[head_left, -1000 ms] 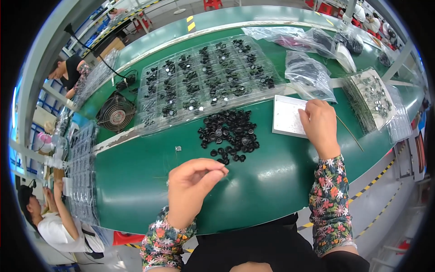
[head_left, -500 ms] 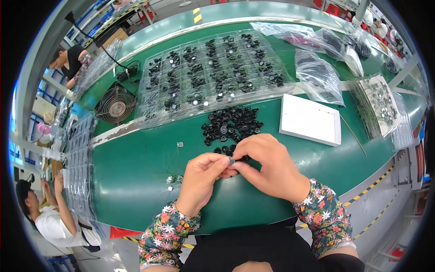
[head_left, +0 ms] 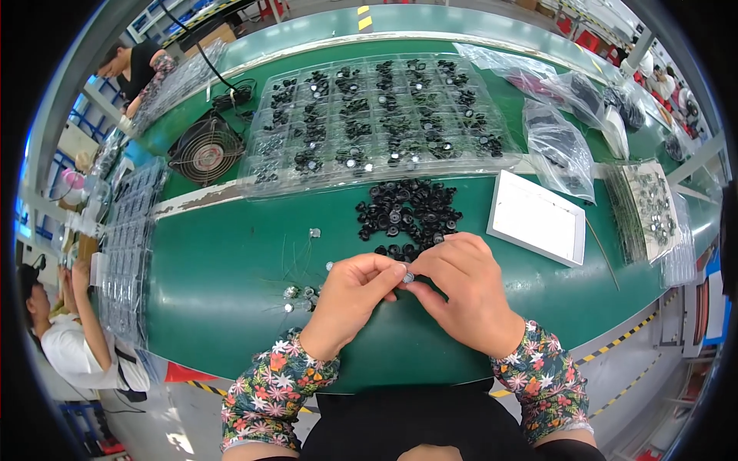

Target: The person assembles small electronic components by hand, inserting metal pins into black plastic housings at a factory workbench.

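Note:
Between the fingertips of both hands is a small round silver part (head_left: 408, 277), its dark edge partly covered by my fingers. My left hand (head_left: 350, 300) pinches it from the left with thumb and forefinger. From the right, my right hand (head_left: 469, 296) closes thumb and fingers onto the same piece. Just beyond the fingertips lies a loose pile of small black round caps (head_left: 407, 211). Left of my left hand rest several silver discs with thin wires (head_left: 290, 293), and another small silver piece (head_left: 315, 233) lies farther off.
A clear compartment tray (head_left: 369, 167) filled with black parts spans the back. A white shallow box (head_left: 536, 218) and thin stick (head_left: 603, 253) lie right, near a stack of wired parts (head_left: 653, 201). A fan (head_left: 206, 154) stands back left. Two co-workers (head_left: 77, 338) are at the left.
The silver part has turned between my fingertips, showing more of its round face. The whole view has shifted slightly; both hands remain together at the piece.

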Motion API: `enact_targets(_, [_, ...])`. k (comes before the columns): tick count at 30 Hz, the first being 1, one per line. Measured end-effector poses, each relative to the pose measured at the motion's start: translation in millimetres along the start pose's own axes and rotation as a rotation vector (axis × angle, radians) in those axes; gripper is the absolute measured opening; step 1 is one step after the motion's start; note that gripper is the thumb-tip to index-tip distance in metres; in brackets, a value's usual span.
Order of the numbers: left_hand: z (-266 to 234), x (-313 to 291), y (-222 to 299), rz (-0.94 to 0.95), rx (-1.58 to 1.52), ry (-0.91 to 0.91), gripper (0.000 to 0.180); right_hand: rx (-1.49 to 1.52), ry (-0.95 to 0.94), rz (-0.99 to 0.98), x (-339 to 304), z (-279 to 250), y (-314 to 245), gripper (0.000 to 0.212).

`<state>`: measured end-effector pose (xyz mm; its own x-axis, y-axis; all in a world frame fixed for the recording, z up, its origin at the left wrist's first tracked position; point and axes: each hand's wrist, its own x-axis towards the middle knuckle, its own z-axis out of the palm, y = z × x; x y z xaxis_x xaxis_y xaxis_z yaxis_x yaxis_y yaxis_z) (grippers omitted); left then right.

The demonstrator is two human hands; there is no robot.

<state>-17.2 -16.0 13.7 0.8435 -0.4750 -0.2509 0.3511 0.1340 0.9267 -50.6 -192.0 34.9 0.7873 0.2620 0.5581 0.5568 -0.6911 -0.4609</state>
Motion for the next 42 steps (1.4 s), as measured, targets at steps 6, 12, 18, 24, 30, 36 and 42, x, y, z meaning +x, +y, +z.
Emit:
enact_targets(6, [0.1,1.2,4.2,0.196,0.305,-0.015,0.017,0.003,0.001,-0.054,-2.4,-2.5,6.0,0.021])
enact_targets(12, [-9.4,3.6,13.5,0.513,0.685,0.217,0.014,-0.033,0.124,0.02,1.0,-15.3,21.0,0.02])
enact_targets(18, [-8.7,0.0,15.2,0.603,1.156,0.089,0.015,0.006,0.124,0.12,-2.8,-16.0,24.4,0.02])
enact_targets(24, [-1.4,-11.4,26.3,0.438,1.414,0.019,0.014,0.008,0.111,0.12,-3.6,-13.7,26.2,0.021])
enact_targets(30, [-10.1,-4.5,17.0,0.473,1.365,-0.039,0.015,0.08,0.085,0.121,-5.8,-8.3,21.4,0.023])
enact_targets(36, [-2.4,-1.7,21.3,0.069,0.619,-0.015,0.009,0.315,0.062,0.192,-10.9,-3.3,11.4,0.023])
enact_targets(42, [-11.4,0.1,4.1,0.034,0.026,-0.133,0.017,0.386,0.097,0.198,-11.9,1.7,3.8,0.024])
